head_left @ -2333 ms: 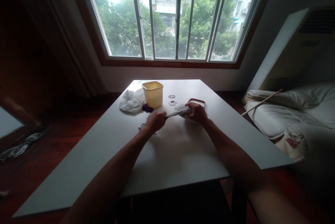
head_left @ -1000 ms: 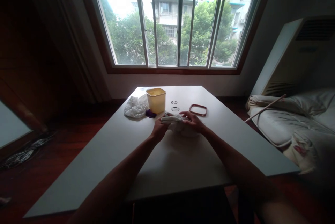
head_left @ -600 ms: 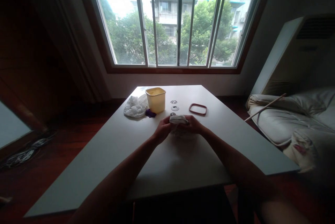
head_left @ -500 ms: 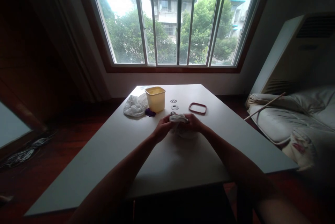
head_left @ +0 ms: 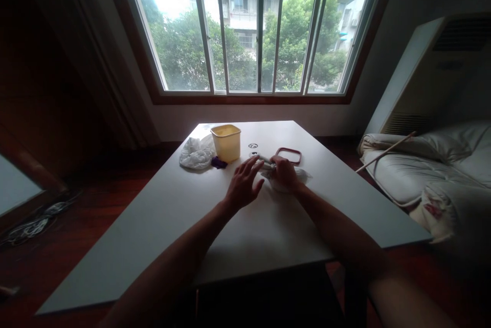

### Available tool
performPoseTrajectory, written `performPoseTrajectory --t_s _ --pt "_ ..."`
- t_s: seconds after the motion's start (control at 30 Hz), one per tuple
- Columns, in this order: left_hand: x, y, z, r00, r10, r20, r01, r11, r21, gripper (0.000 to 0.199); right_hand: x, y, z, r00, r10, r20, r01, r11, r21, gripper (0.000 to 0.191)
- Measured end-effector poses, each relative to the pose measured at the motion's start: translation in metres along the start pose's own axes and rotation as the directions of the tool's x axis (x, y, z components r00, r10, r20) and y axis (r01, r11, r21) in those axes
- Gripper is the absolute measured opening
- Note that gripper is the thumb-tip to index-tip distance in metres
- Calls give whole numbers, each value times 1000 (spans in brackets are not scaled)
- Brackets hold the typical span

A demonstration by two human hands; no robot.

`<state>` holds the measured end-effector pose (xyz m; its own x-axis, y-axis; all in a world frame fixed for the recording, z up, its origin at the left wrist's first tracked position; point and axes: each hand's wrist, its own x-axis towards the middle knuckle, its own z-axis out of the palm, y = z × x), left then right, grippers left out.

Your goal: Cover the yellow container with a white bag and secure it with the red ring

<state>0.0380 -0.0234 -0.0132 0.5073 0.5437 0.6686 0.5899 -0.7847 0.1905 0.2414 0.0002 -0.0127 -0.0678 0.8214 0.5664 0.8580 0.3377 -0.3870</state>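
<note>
My right hand (head_left: 284, 173) is closed around a whitish plastic bag (head_left: 303, 173), whose thin, see-through part spreads out beside and under the hand on the table. Just left of it, my left hand (head_left: 243, 183) has its fingers spread, palm toward the bag, with nothing held. Its fingertips come close to the gathered part of the bag; whether they touch it, I cannot tell. Behind my right hand lies a reddish rounded frame (head_left: 289, 155). A round disc (head_left: 253, 146) lies flat farther back, and another is partly hidden behind my left fingertips.
A yellow square tub (head_left: 226, 144) stands at the back left of the white table (head_left: 161, 236), beside a crumpled white bag (head_left: 196, 154) and a dark purple cloth (head_left: 218, 162). A padded seat with a stick (head_left: 385, 152) is at the right.
My left hand has let go of the bag and opened. My right hand keeps hold of it, and the bag's loose part has swung toward the right.
</note>
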Motion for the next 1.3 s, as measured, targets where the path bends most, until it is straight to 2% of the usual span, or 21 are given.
performPoseTrajectory --t_s 0.1,0.2,0.4,0.57,0.73,0.83,0.93,1.07,1.2,1.3 --pt "-3 4 19 992 10 126 -22 995 93 71 -1 -7 0 999 -32 27 31 999 33 14" --pt "-6 -1 34 978 -60 200 36 992 123 74 -1 -10 2 997 -58 58 50 991 128 18" --pt "-8 -13 43 948 -151 279 132 987 87 75 0 -12 4 995 -80 67 50 928 370 29" --pt "-8 -15 45 968 -141 206 144 990 4 93 -2 -16 1 991 -67 118 -8 841 542 33" --pt "-7 -21 44 989 -137 61 141 987 -77 88 -3 -17 1 976 -134 170 0 784 620 37" --pt "-5 -25 39 986 -168 -4 166 980 -105 68 -5 -15 2 962 -212 172 58 774 631 40" --pt "-3 -30 35 981 -192 -38 186 975 -117 56 -8 -13 3 948 -287 140 147 781 607 44" --pt "-2 -35 30 985 -165 -44 158 978 -139 43 -10 -13 1 939 -334 87 244 821 515 45" --pt "-2 -35 29 986 -162 -35 157 980 -119 33 -9 -14 -3 939 -344 -23 321 847 424 40" --pt "-3 -37 32 988 -153 -10 151 983 -105 33 -11 -16 -5 911 -412 -32 400 860 316 46"
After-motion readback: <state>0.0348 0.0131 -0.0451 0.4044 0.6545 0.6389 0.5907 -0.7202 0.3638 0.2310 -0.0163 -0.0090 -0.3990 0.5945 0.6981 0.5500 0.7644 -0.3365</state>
